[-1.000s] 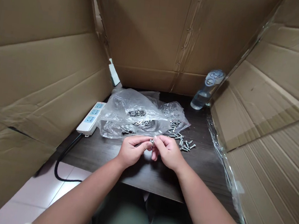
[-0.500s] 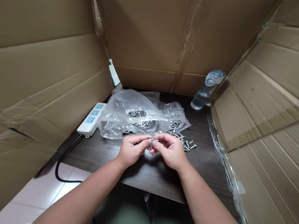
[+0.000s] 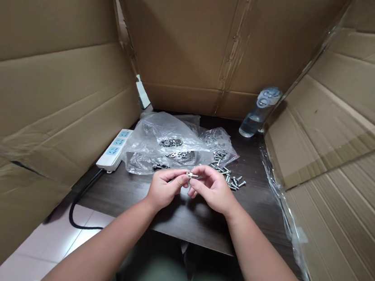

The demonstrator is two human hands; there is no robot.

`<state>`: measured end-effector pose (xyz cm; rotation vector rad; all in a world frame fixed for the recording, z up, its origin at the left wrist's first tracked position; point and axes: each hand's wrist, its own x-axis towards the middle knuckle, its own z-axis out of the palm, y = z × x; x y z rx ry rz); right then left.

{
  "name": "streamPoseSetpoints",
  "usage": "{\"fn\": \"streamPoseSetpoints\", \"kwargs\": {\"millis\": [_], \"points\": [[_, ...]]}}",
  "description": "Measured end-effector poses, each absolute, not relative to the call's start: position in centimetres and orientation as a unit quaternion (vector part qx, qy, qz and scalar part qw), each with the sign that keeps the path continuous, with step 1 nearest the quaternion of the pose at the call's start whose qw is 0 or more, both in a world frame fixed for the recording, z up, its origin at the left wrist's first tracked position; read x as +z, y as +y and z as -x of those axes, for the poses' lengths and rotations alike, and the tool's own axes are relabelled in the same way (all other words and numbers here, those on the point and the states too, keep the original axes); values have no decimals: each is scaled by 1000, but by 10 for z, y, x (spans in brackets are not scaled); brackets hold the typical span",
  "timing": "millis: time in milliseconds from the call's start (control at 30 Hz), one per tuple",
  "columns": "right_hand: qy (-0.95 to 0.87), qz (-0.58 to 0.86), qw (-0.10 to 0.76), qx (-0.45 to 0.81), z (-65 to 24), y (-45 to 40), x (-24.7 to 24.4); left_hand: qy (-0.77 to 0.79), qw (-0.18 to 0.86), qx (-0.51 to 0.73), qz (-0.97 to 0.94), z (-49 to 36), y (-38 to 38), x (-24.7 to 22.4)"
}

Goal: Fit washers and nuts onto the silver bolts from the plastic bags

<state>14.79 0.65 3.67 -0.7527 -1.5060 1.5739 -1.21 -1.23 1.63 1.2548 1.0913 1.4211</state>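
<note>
Pinching of bolt [image 3: 194,176] by head end was done by left hand [image 3: 163,191], above tabletop [image 3: 116,193], toward near edge. Right hand [image 3: 217,192] was held close to left, fingers curled around shank end; whether bolt was also gripped there could not be told. Small collar-like piece was seen on shank, so assembly by fingertip was judged in hand. Steady left pinch and light right-hand turning or sliding seemed called for. Washers [image 3: 179,155] were spread beyond hands, loose bolts [image 3: 236,183] nearer right edge.
</note>
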Motion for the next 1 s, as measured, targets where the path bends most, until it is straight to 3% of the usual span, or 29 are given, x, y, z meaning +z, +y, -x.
{"fn": "streamPoseSetpoints", "kwargs": {"millis": [233,567,733,1000], "points": [[-584,312,434,611,-144,4,37,434,474,570,-512,13,-13,17],[-692,367,385,488,-145,3,36,440,374,558,-596,14,-14,19],[-640,362,369,568,-143,5,33,448,386,568,-572,13,-14,19],[-577,300,441,618,-143,5,36,432,453,580,-521,15,-13,14]]}}
